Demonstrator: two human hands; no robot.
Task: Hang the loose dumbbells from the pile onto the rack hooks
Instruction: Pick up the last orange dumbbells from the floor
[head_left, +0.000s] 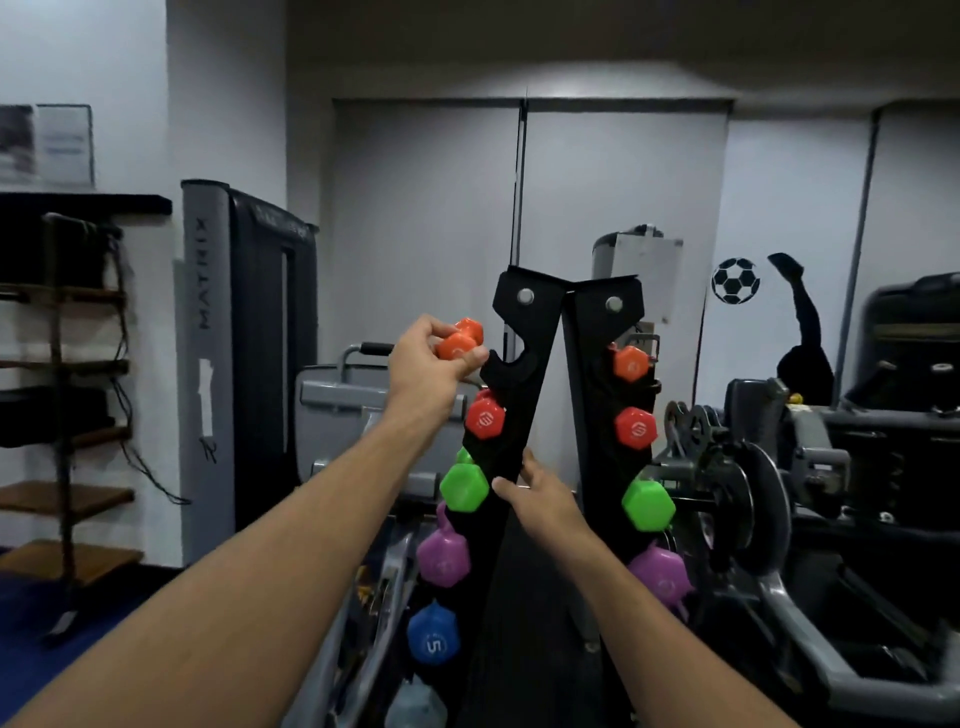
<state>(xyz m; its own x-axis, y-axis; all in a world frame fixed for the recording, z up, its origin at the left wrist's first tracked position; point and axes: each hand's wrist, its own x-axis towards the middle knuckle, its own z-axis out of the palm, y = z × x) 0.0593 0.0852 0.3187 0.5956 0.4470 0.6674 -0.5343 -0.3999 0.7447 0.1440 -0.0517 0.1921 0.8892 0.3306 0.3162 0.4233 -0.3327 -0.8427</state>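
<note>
A black upright rack (524, 332) stands in front of me with two slanted arms. My left hand (423, 366) grips a small orange dumbbell (460, 340) just left of the bare top hook (506, 364) on the left arm. Below that hook hang a red dumbbell (484, 417), a green one (464, 486), a purple one (443, 556) and a blue one (432, 638). The right arm carries orange (631, 362), red (635, 427), green (648, 504) and purple (662, 574) dumbbells. My right hand (537, 491) holds the left arm's edge at the green dumbbell's height.
A grey weight machine (249, 358) stands left of the rack, with a wooden shelf unit (67, 395) further left. A plate-loaded machine with black discs (748, 493) crowds the right side. The pile of loose dumbbells is out of view.
</note>
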